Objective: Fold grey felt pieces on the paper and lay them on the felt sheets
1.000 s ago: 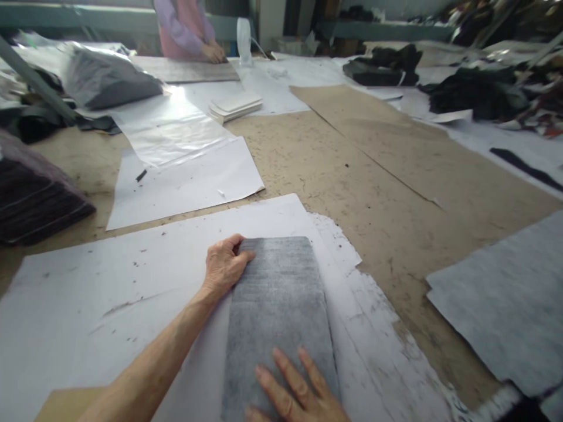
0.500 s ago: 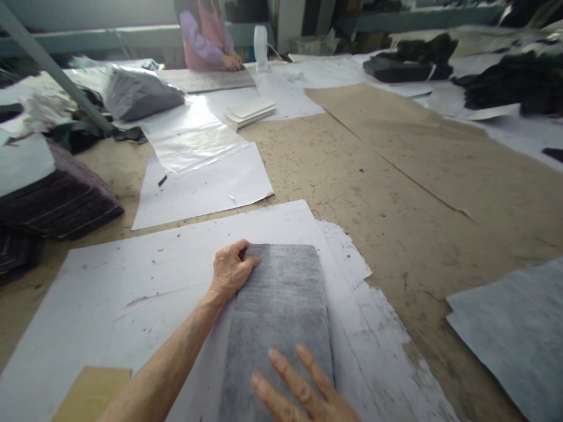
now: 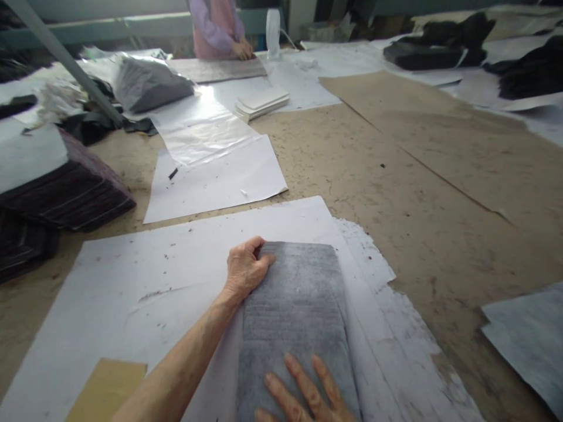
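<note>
A grey, felt-like fabric piece (image 3: 294,299), long and with rounded far corners, lies on a white paper sheet (image 3: 202,240); whether it is one layer or a stack I cannot tell. My left hand (image 3: 248,265) grips its far left corner, thumb on top and fingers curled at the edge. Near the bottom of the view, my right hand (image 3: 310,392) rests on the fabric with its fingers spread; the palm is partly cut off by the frame.
A tan card (image 3: 108,390) lies at lower left. Dark fabric stacks (image 3: 83,187) stand on the left, below a slanting metal pole (image 3: 65,64). Another grey fabric piece (image 3: 532,340) is at right. Across the table, a person (image 3: 220,35) has both hands on a flat board.
The view has shifted, so everything sits further right and the far objects a little higher. My left hand keeps its hold on the corner, and my right hand stays spread on the fabric.
</note>
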The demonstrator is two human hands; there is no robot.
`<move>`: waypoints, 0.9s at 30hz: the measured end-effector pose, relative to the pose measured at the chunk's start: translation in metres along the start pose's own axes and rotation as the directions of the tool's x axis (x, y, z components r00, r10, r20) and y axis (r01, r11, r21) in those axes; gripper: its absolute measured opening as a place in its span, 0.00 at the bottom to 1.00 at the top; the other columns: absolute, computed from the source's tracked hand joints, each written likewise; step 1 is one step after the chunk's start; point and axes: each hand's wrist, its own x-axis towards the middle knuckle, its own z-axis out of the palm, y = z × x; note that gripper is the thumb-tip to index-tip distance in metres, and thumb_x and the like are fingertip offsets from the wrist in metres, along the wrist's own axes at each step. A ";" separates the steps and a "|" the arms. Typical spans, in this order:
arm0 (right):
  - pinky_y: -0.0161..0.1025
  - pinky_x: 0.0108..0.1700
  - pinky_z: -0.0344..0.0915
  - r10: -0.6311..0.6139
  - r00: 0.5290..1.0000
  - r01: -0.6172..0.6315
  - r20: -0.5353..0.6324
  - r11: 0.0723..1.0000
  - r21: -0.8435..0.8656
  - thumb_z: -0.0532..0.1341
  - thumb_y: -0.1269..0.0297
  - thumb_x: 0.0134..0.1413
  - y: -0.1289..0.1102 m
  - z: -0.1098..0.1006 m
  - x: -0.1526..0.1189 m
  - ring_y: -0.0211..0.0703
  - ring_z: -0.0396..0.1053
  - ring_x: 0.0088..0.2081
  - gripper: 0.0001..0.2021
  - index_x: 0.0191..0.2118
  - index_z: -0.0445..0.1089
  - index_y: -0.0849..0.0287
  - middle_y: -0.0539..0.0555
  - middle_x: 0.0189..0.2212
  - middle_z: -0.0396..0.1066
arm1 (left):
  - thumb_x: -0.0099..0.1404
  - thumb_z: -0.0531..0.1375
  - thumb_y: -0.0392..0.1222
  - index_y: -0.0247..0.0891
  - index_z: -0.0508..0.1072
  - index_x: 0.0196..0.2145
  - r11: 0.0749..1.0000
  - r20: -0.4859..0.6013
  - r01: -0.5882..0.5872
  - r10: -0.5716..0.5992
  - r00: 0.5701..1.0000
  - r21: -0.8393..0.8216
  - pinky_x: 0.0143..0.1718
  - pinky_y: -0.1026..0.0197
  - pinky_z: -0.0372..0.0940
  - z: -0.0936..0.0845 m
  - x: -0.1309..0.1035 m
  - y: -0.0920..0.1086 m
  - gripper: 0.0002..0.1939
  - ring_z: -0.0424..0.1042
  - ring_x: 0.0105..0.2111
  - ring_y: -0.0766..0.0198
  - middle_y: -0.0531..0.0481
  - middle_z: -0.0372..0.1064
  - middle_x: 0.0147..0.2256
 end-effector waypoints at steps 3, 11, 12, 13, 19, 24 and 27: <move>0.60 0.62 0.37 0.059 0.997 -0.059 -0.044 0.998 -0.007 0.59 0.54 0.56 -0.002 -0.004 0.008 0.48 0.62 0.54 0.14 0.49 0.66 0.38 0.40 0.49 0.67 | 0.49 0.60 0.41 0.40 0.71 0.27 0.998 -0.021 -0.028 0.027 0.999 -0.048 0.26 0.65 0.55 0.000 0.003 -0.001 0.06 0.61 0.22 0.67 0.58 0.61 0.19; 0.43 0.54 0.62 0.296 0.955 -0.298 0.034 0.943 0.147 0.56 0.70 0.56 0.034 -0.036 0.015 0.49 0.59 0.55 0.16 0.50 0.65 0.69 0.60 0.49 0.67 | 0.51 0.61 0.42 0.41 0.68 0.42 0.969 -0.009 -0.227 0.228 0.974 -0.092 0.45 0.57 0.59 -0.029 -0.061 -0.002 0.18 0.65 0.42 0.58 0.48 0.66 0.40; 0.45 0.53 0.63 0.365 0.930 -0.366 0.027 0.921 0.132 0.56 0.70 0.55 0.045 -0.038 0.019 0.51 0.59 0.55 0.18 0.52 0.62 0.72 0.63 0.50 0.65 | 0.50 0.62 0.42 0.42 0.67 0.45 0.970 0.052 -0.244 0.244 0.968 -0.020 0.46 0.55 0.58 -0.033 -0.073 -0.002 0.23 0.63 0.44 0.56 0.47 0.65 0.44; 0.47 0.51 0.63 0.419 0.907 -0.421 0.040 0.899 0.120 0.57 0.70 0.54 0.055 -0.040 0.023 0.52 0.59 0.54 0.20 0.52 0.61 0.73 0.65 0.50 0.64 | 0.48 0.63 0.41 0.42 0.66 0.47 0.967 0.105 -0.248 0.241 0.965 0.055 0.47 0.53 0.57 -0.035 -0.082 -0.001 0.26 0.63 0.46 0.54 0.46 0.64 0.45; 0.49 0.39 0.65 0.550 0.773 -0.619 0.316 0.763 0.187 0.65 0.75 0.33 0.088 -0.033 0.048 0.50 0.62 0.39 0.23 0.42 0.67 0.61 0.55 0.36 0.66 | 0.44 0.62 0.37 0.40 0.63 0.42 0.963 0.260 -0.064 -0.006 0.966 0.261 0.42 0.53 0.55 -0.034 -0.086 0.010 0.25 0.64 0.39 0.55 0.49 0.66 0.37; 0.41 0.35 0.60 0.609 0.715 -0.698 0.342 0.650 0.301 0.59 0.81 0.31 0.081 -0.028 0.046 0.44 0.60 0.34 0.13 0.27 0.61 0.58 0.51 0.30 0.62 | 0.46 0.59 0.36 0.40 0.63 0.25 0.981 0.233 0.087 -0.126 0.964 0.174 0.35 0.58 0.54 -0.038 -0.088 0.013 0.08 0.61 0.32 0.60 0.53 0.62 0.28; 0.34 0.29 0.57 0.573 0.786 -0.598 0.232 0.611 0.519 0.55 0.81 0.42 0.069 -0.024 0.035 0.37 0.59 0.29 0.11 0.27 0.54 0.57 0.48 0.27 0.59 | 0.47 0.59 0.37 0.40 0.63 0.24 0.992 0.240 0.121 -0.111 0.965 -0.027 0.32 0.61 0.55 -0.046 -0.101 0.007 0.06 0.61 0.29 0.64 0.55 0.61 0.27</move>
